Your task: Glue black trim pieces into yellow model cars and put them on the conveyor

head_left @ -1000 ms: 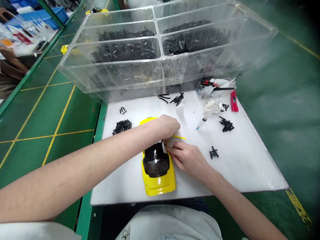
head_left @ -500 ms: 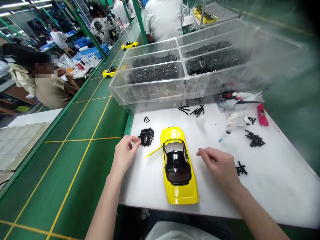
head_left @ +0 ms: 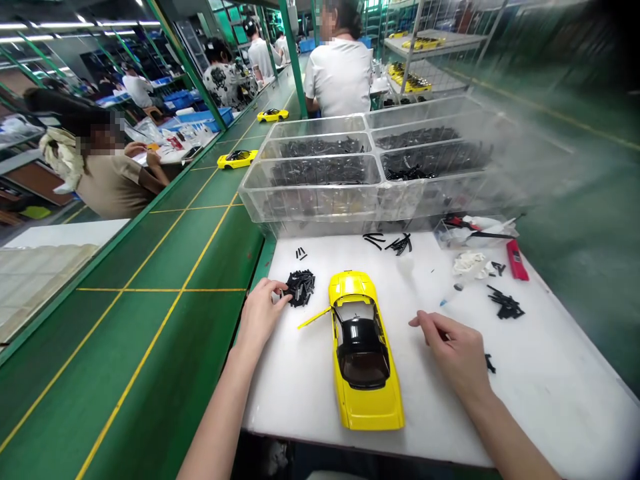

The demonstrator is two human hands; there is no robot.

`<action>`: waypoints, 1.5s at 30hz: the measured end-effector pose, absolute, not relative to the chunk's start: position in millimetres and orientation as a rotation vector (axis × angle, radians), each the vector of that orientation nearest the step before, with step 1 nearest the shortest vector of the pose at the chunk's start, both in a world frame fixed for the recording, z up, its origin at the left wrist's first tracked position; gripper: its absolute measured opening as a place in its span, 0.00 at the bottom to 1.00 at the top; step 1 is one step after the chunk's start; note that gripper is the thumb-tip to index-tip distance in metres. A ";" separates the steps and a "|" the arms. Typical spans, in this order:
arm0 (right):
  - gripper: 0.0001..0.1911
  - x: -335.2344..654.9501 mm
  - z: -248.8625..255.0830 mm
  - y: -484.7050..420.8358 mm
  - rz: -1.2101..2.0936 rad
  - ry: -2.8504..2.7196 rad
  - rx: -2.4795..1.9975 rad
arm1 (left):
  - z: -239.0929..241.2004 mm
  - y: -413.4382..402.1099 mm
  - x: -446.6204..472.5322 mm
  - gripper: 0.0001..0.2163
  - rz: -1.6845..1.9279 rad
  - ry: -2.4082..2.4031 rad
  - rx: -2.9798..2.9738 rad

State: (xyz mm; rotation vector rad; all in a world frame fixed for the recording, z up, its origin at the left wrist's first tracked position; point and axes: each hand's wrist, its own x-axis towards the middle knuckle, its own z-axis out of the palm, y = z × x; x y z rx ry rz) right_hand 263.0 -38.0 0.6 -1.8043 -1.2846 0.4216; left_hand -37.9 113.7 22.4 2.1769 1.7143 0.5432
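A yellow toy car [head_left: 373, 403] with a black roof lies on the white tabletop between my hands. Its left door [head_left: 314, 318] stands swung outward. My left hand [head_left: 263, 310] is at the left edge of a pile of short black strips [head_left: 301, 288], thumb and forefinger pinched, with dark pieces showing at the fingertips. To the right of the car, my right hand [head_left: 453, 343] hovers above the table with curled fingers, thumb against forefinger. Whatever the right fingertips may hold is too small to make out. A few black pieces [head_left: 491, 363] are partly hidden behind that hand.
Clear divided bins [head_left: 313, 203] full of black parts stand at the back. Loose black strips [head_left: 505, 303], a crumpled white wad [head_left: 470, 265] and a red object [head_left: 517, 260] lie at right. A green conveyor [head_left: 165, 347] carries yellow cars [head_left: 237, 159] on the left. Co-workers sit beyond.
The camera view has tilted up, so the table sits lower in the picture. My left hand stays by the black pile; my right hand stays curled beside the car.
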 end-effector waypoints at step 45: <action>0.10 212.4 21.2 -63.3 0.851 -1.361 -1.330 | 9.8 21.1 19.6 0.05 0.872 1.387 1.532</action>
